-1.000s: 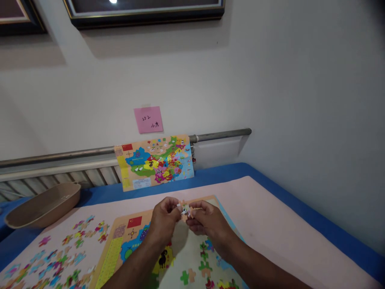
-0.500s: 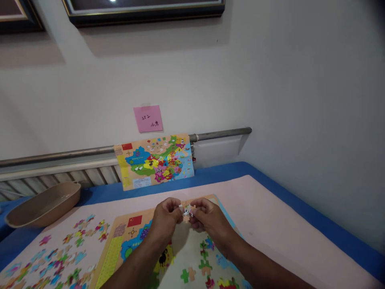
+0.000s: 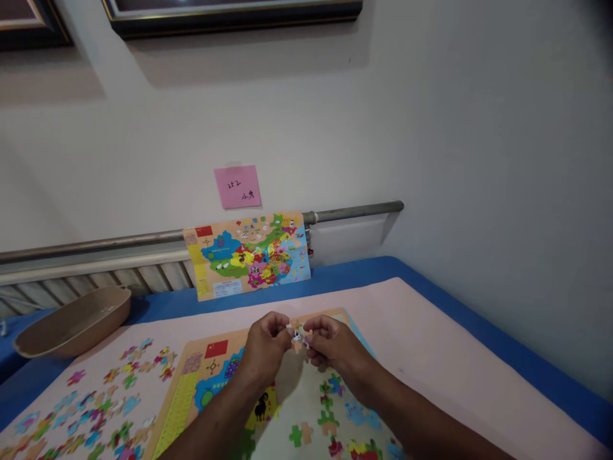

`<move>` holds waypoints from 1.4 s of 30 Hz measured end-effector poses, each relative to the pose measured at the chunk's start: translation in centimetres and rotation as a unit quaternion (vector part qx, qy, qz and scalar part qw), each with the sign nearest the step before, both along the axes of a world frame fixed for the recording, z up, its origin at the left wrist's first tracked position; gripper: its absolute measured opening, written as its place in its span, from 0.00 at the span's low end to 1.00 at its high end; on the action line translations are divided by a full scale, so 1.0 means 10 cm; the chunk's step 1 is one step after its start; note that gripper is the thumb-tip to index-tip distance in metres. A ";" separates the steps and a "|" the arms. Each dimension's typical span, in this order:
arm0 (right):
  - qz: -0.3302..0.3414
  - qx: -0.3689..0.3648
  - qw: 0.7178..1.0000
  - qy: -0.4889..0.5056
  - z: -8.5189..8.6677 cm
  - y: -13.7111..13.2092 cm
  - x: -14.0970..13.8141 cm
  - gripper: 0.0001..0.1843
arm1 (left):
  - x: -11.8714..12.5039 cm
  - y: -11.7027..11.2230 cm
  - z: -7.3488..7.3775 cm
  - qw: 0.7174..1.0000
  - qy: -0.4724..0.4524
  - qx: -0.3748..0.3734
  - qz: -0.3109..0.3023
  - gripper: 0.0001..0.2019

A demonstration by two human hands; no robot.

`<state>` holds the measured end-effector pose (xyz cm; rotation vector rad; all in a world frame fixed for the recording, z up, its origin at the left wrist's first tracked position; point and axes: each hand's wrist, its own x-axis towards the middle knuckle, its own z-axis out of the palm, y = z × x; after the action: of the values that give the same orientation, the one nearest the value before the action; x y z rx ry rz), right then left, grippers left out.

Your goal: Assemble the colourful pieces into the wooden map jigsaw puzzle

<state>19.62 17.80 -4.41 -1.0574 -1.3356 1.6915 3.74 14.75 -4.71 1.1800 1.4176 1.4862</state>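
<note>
My left hand (image 3: 269,342) and my right hand (image 3: 334,344) meet above the upper part of a jigsaw puzzle board (image 3: 173,390). Between their fingertips are small joined puzzle pieces (image 3: 297,337), peach with a black-and-white figure. Each hand pinches one side of them; how many pieces there are I cannot tell. The left part of the board carries a fitted map picture with a red flag (image 3: 216,348) and a black ram (image 3: 261,407). On its bare middle lie a green-and-peach pair of pieces (image 3: 301,435) and more joined clusters (image 3: 328,422). My forearms hide parts of the board.
Many loose puzzle pieces (image 3: 96,415) are spread on the pink sheet at the left. A brown oval basin (image 3: 76,322) stands at the back left. A printed map (image 3: 246,255) leans against the wall pipe (image 3: 357,211), below a pink note (image 3: 238,186).
Both hands keep their pinch on the joined pieces, with only slight finger movement. The whole view has shifted a little; the pieces on the table stay where they were.
</note>
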 end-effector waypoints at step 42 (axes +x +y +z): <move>-0.020 -0.120 0.989 0.079 0.05 -0.05 0.00 0.19 | 0.05 -0.03 0.02 1.000 -0.009 0.015 0.013 0.12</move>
<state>19.58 17.34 -3.89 -1.0498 -1.0235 1.8978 4.27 14.46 -4.46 1.1666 1.4090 1.5374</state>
